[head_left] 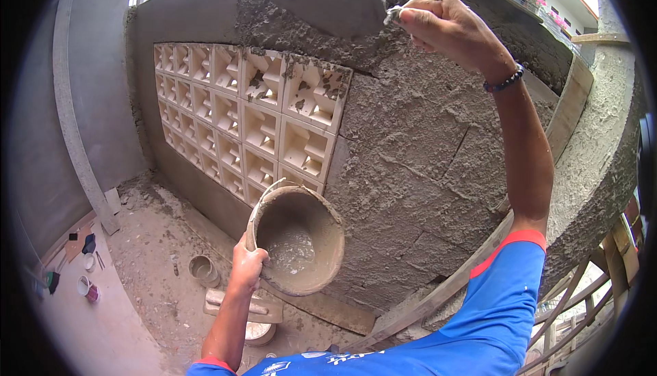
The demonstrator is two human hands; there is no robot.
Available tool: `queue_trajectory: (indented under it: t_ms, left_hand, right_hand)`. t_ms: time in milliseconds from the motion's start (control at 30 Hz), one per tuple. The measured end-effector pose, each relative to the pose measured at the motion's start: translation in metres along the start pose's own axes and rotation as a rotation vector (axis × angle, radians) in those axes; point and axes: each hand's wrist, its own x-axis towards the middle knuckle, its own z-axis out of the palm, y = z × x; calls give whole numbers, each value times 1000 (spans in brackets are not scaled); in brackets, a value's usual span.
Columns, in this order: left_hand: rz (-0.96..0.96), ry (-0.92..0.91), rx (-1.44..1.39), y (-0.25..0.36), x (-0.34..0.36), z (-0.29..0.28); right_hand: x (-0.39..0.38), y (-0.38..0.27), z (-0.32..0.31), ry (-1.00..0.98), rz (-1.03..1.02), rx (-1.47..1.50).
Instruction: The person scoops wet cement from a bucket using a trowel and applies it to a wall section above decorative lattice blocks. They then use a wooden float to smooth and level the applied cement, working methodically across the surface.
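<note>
1. Two things are occupying the hands: a round, mortar-caked bucket (327, 239), its mouth facing the viewer and wet grey mix (290, 249) pooling inside, and a trowel (321, 3), its broad dark blade pointing left, a pale line edging its far side.
2. The bucket is hanging above the floor (147, 287), overlapping the near right corner of the pale vent blocks (260, 126); the trowel is hovering at the far end, before the rough wall (410, 150), contact being impossible to tell.
3. A rough pillar (592, 150) is bounding the right; open floor is stretching left, where a small pot (203, 270) is standing near a float (243, 305).
4. The right hand (445, 23) is closing firmly around the trowel's handle; the left hand (248, 263) is clasping the bucket's left side, its fingers mostly hiding.
</note>
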Motion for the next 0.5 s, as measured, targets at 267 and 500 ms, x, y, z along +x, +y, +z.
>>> queue_trajectory:
  t_ms: [267,500]
  left_hand:
    - [-24,23,24,-35,0,16]
    - [-81,-58,103,-55,-6,29]
  right_hand:
    - [-41,148,-137,616,481,-315]
    - [-121,103,-94,256,643,-318]
